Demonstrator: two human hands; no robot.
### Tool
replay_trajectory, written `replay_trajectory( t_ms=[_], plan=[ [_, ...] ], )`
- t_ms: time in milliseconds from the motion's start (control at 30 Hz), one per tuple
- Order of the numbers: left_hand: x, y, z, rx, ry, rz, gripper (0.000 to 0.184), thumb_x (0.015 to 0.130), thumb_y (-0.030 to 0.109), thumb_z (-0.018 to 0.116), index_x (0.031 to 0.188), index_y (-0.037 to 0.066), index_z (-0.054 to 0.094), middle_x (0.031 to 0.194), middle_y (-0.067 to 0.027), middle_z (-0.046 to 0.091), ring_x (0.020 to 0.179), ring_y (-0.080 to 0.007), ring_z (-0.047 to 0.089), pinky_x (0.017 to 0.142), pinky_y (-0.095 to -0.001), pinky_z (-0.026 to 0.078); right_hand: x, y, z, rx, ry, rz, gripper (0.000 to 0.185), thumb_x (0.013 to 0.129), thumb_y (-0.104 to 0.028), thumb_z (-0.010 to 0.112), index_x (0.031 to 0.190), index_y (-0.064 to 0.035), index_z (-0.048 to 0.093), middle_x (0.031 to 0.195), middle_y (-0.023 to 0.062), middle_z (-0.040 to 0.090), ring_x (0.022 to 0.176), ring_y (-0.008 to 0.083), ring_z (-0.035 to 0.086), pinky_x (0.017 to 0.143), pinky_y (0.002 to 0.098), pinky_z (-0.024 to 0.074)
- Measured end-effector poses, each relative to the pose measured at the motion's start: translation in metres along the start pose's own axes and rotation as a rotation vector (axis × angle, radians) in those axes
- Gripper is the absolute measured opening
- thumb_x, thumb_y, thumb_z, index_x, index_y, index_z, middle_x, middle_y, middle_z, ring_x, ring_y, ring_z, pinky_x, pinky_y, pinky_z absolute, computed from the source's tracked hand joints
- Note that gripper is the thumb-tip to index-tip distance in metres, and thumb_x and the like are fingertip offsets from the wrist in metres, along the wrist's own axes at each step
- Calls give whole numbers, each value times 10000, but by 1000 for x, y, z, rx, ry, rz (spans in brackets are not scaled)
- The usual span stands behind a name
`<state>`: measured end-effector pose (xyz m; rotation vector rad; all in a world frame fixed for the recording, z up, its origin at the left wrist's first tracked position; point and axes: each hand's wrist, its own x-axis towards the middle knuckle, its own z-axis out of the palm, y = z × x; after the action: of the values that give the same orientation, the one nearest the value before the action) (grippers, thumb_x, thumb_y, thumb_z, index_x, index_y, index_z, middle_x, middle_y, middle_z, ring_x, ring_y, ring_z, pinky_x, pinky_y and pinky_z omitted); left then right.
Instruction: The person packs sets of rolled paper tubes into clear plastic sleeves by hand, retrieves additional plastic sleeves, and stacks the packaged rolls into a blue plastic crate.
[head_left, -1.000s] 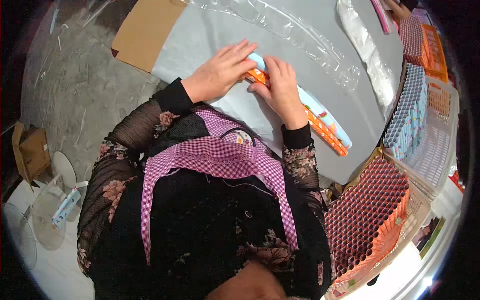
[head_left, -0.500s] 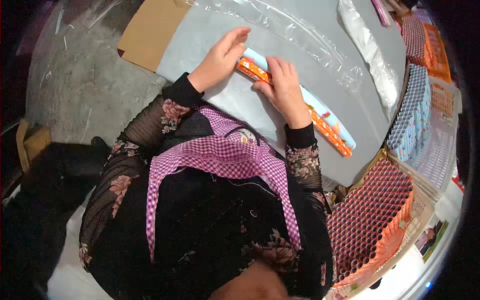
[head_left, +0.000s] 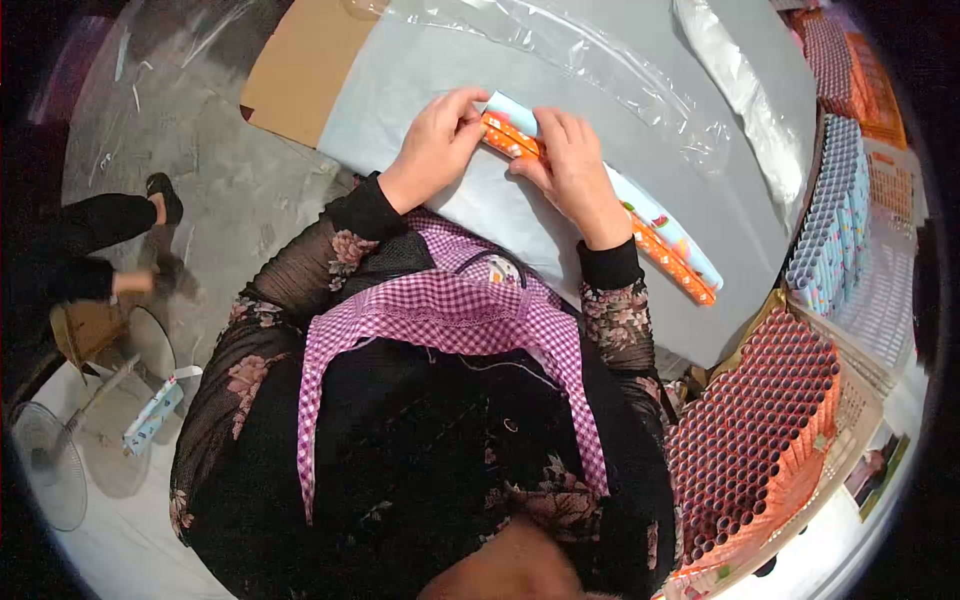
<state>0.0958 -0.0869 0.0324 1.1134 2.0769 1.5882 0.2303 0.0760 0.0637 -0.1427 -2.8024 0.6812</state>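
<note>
On the grey table in front of me lie a light blue patterned roll of wrapping paper [head_left: 665, 222] and orange patterned rolls of wrapping paper [head_left: 672, 262], side by side and slanting down to the right. My right hand [head_left: 575, 175] is closed over them near their upper end, thumb on the near side and fingers across the blue roll. My left hand [head_left: 435, 140] has its thumb and fingers bent around the upper ends of the rolls. Both hands hide part of the rolls, and how many orange ones there are is hard to tell.
Clear plastic film [head_left: 590, 60] and a white plastic bundle [head_left: 745, 110] lie on the table [head_left: 440, 60], beside brown cardboard [head_left: 305, 70]. Crates of orange rolls [head_left: 755, 440] and blue rolls [head_left: 830, 220] stand at right. At left are a person's leg [head_left: 110, 215] and a fan [head_left: 50, 465].
My left hand has come down and closed around the rolls' upper ends. The right hand keeps its hold. At left the person has shifted away, uncovering the fan and a blue patterned item.
</note>
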Motion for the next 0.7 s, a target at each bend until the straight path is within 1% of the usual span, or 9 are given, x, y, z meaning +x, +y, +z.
replay_trajectory(
  t_ms=[33, 233, 367, 433, 533, 567, 600, 667, 700],
  plan=[
    [1, 1, 0, -43, -13, -63, 291, 852, 41, 584, 1140, 7, 564, 835, -113, 621, 817, -287, 600, 746, -385, 482, 0, 0, 0, -1, 10, -16, 638, 750, -270, 768, 1256, 8, 496, 1187, 175, 561, 1047, 355, 522, 910, 429, 442],
    [4, 1, 0, 12, -4, -46, 310, 852, 38, 570, 1161, 8, 557, 803, -116, 606, 756, -273, 595, 702, -373, 488, 2, -3, -4, -7, -21, 11, 649, 740, -261, 773, 1256, 15, 493, 1185, 172, 560, 1046, 355, 524, 910, 429, 444],
    [7, 2, -1, -14, -10, -82, 309, 856, 40, 562, 1162, 0, 552, 803, -122, 608, 774, -279, 596, 728, -384, 486, 1, -5, -6, 4, -21, 5, 648, 734, -237, 773, 1258, 16, 488, 1189, 171, 556, 1050, 359, 522, 914, 435, 441],
    [9, 1, -3, 14, -66, -120, 362, 897, 40, 564, 1255, 18, 517, 816, -43, 575, 759, -130, 549, 695, -275, 466, 1, -8, -7, -12, -27, 11, 635, 739, -207, 762, 1264, 14, 481, 1191, 174, 550, 1053, 363, 517, 920, 438, 438],
    [12, 0, -5, 101, -82, -34, 364, 900, 36, 545, 1262, 17, 507, 794, -59, 582, 719, -164, 559, 675, -282, 468, 1, -7, -5, -31, -21, 5, 606, 753, -181, 746, 1263, 10, 479, 1178, 176, 550, 1056, 364, 515, 924, 440, 437],
    [12, -1, -4, 121, -89, -12, 336, 881, 115, 580, 1193, -5, 542, 1031, -172, 606, 962, -332, 571, 867, -422, 452, 1, -6, -4, -51, -2, -24, 586, 760, -184, 736, 1249, 15, 482, 1164, 182, 549, 1049, 369, 519, 917, 442, 439],
    [12, 0, -4, 123, -92, -3, 336, 881, 115, 580, 1193, -5, 542, 1031, -172, 606, 962, -332, 571, 867, -422, 452, 1, -6, -3, -54, 8, -23, 586, 760, -184, 736, 1249, 15, 482, 1164, 182, 549, 1049, 369, 519, 917, 442, 439],
    [15, 4, 0, 410, -34, 327, 427, 885, 188, 610, 1268, 24, 518, 1270, -179, 517, 1129, -346, 505, 964, -463, 393, 1, -5, -3, -64, 4, -31, 564, 766, -186, 725, 1229, 30, 486, 1156, 194, 544, 1040, 373, 523, 911, 445, 440],
    [15, 8, 2, 489, -78, 369, 501, 884, 248, 625, 1322, 44, 492, 1377, -153, 446, 1220, -350, 450, 1002, -486, 355, -1, -4, -1, -82, 25, -45, 546, 772, -177, 712, 1219, 42, 488, 1149, 208, 544, 1034, 376, 525, 913, 448, 438]
  ],
)
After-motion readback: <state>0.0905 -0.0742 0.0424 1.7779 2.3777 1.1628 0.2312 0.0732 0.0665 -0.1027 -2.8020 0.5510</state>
